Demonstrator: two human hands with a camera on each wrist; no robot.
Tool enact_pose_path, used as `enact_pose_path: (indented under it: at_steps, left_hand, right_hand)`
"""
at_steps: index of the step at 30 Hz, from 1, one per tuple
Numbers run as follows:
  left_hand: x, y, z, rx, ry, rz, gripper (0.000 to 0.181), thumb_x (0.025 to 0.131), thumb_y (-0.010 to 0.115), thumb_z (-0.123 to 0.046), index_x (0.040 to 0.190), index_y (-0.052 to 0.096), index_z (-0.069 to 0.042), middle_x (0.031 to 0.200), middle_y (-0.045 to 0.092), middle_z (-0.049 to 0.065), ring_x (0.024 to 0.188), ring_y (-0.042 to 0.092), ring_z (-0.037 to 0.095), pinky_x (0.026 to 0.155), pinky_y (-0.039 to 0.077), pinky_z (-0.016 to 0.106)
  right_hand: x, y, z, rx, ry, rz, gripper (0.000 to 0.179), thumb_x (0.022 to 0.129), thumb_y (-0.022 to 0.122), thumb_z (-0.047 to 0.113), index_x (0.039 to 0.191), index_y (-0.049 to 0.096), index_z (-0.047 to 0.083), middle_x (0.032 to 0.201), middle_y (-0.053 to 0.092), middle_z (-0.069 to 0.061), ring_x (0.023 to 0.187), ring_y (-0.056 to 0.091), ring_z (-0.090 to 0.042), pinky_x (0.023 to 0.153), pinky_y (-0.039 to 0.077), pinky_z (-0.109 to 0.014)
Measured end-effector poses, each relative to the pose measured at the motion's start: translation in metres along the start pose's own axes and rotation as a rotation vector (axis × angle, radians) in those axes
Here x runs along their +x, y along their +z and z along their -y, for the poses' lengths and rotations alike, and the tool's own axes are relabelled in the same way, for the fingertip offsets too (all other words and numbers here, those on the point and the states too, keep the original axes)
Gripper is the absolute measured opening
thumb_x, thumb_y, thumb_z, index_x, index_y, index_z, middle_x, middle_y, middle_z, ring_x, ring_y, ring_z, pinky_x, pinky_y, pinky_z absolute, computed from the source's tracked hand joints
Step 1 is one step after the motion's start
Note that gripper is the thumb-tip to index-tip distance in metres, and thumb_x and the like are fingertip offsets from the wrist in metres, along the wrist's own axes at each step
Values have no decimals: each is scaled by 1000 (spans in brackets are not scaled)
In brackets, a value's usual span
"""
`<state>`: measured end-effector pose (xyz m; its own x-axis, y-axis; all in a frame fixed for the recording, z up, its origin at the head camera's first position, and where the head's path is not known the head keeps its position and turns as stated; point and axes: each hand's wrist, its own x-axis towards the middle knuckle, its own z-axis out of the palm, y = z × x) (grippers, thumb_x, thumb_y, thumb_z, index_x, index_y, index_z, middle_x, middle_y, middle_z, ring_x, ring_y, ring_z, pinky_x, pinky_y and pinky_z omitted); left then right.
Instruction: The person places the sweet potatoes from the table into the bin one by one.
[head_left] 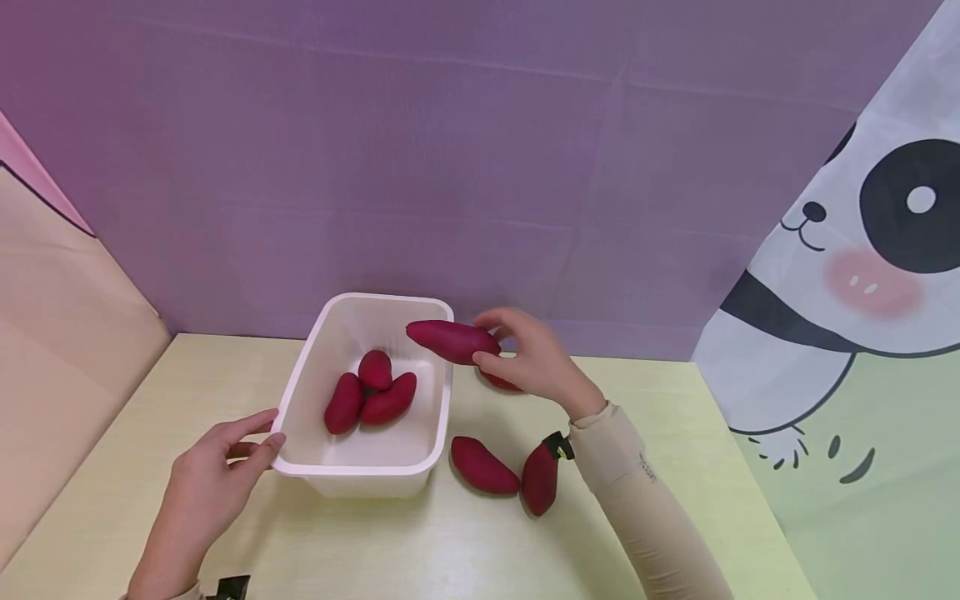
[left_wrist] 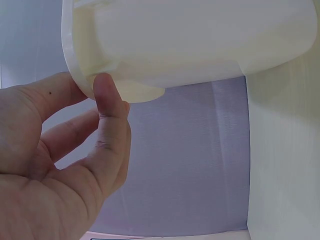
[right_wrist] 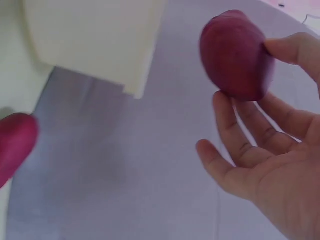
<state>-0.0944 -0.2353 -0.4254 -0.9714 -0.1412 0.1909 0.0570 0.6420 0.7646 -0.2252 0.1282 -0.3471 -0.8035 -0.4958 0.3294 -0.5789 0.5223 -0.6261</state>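
Note:
A white plastic bin stands on the table with three dark red sweet potatoes lying on its floor. My left hand pinches the bin's near left corner, thumb and fingers on either side of the rim. My right hand holds another sweet potato by its right end, between thumb and fingertips. Its free end reaches over the bin's right rim in the head view. In the right wrist view this sweet potato is seen end-on, raised beside the bin wall.
Right of the bin, two sweet potatoes lie close together on the pale table, one partly covered by a black wrist strap. Another shows partly beneath my right hand. A purple cloth hangs behind, a panda-print cloth at right.

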Motion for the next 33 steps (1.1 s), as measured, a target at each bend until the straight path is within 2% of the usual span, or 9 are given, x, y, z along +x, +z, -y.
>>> enact_pose_path:
  at_steps: [6, 13, 17, 19, 23, 26, 29, 33]
  left_hand:
    - [0, 0, 0, 3, 4, 0, 38, 97, 69, -24, 130, 67, -7, 121, 63, 17, 81, 56, -13, 64, 50, 16]
    - [-1, 0, -1, 5, 5, 2, 38, 97, 70, -25, 130, 67, -7, 120, 63, 17, 80, 58, -11, 63, 50, 21]
    - [0, 1, -3, -2, 10, 5, 39, 97, 69, -25, 131, 67, -7, 121, 62, 17, 81, 59, -10, 63, 50, 22]
    - [0, 2, -4, 0, 16, 6, 39, 97, 69, -25, 131, 67, -7, 122, 62, 17, 81, 58, -10, 64, 51, 21]
    - [1, 3, -5, 3, 28, 1, 38, 97, 69, -24, 130, 67, -6, 120, 62, 18, 81, 59, -9, 64, 51, 20]
    - [1, 3, -6, -2, 28, 6, 38, 97, 69, -24, 130, 67, -6, 120, 62, 17, 82, 59, -9, 64, 51, 20]
    - [1, 3, -6, 2, 33, 5, 38, 97, 69, -25, 130, 67, -6, 119, 63, 17, 82, 59, -8, 66, 51, 18]
    - [1, 3, -7, 6, 42, -3, 37, 96, 70, -24, 129, 68, -6, 119, 63, 16, 82, 59, -8, 66, 50, 15]
  right_hand:
    - [38, 9, 28, -112, -12, 109, 38, 89, 74, 16, 123, 65, 2, 114, 65, -6, 95, 64, -17, 85, 49, -28]
    - [80, 32, 53, -233, 40, 228, 39, 88, 69, 21, 123, 64, 3, 114, 67, -6, 103, 61, -18, 89, 47, -24]
    - [101, 51, 58, -295, 114, 271, 36, 87, 69, 22, 118, 65, 5, 101, 67, -1, 94, 61, -15, 81, 47, -22]
    - [109, 62, 58, -335, 155, 296, 29, 86, 69, 23, 110, 66, 7, 92, 65, 2, 86, 59, -15, 73, 47, -23]
    - [116, 82, 60, -374, 199, 362, 16, 87, 69, 23, 92, 65, 8, 76, 61, 3, 71, 55, -14, 60, 44, -23]
    - [116, 95, 64, -402, 223, 427, 17, 88, 69, 22, 82, 61, 9, 66, 56, 2, 62, 50, -12, 55, 40, -23]
    - [114, 105, 70, -464, 230, 506, 20, 88, 70, 24, 79, 58, 11, 66, 54, 2, 62, 48, -12, 56, 40, -22]
    - [108, 115, 77, -528, 223, 597, 18, 87, 72, 24, 83, 59, 13, 74, 59, 2, 68, 53, -12, 61, 45, -23]
